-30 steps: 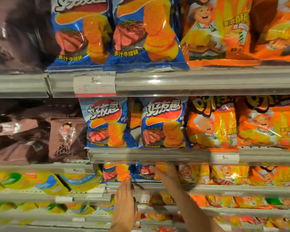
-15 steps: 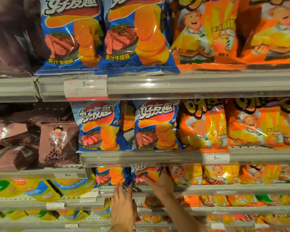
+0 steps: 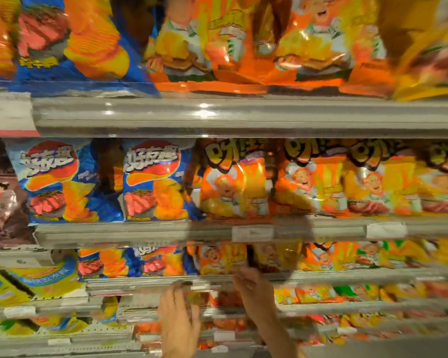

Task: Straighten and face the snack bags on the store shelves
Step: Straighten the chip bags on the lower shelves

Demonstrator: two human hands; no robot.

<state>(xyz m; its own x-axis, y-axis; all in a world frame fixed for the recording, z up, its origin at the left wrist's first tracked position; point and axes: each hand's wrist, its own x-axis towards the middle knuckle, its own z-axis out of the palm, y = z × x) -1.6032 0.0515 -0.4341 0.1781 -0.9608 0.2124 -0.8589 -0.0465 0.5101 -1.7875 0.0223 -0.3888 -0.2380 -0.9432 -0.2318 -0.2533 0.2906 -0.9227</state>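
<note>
Frame is motion-blurred, so fine detail is soft. L hand (image 3: pixel 179 321) is raised in front of the lower shelves, back of hand to camera, fingers straight and close together, pointing up; the tips reach the front edge of the third shelf rail (image 3: pixel 150 282). It holds nothing. Can't tell if the tips actually press the rail or sit just short of it.

R hand (image 3: pixel 254 293) reaches up and in from the lower right, forearm angled across the lower shelves. Its fingers meet the bottom edge of an orange chef-print bag (image 3: pixel 223 258) on the third shelf, right at the rail. Blur hides whether the fingers pinch the bag or only touch it; how far they are curled can't be read.

That orange bag stands upright, face out, just right of two blue steak-print chip bags (image 3: pixel 130 262) on the same shelf; more orange bags run on to the right.

Shelf above: two blue chip bags (image 3: pixel 109 182) at left, upright and facing out, then a row of orange bags (image 3: pixel 308 179); a brown bag (image 3: pixel 0 202) at far left. A price tag (image 3: pixel 252 233) sits on that shelf's rail, directly above the R hand. Top shelf: big blue bags left, orange ones right, overhanging the rail. Yellow bags (image 3: pixel 36 282) sit lower left.
</note>
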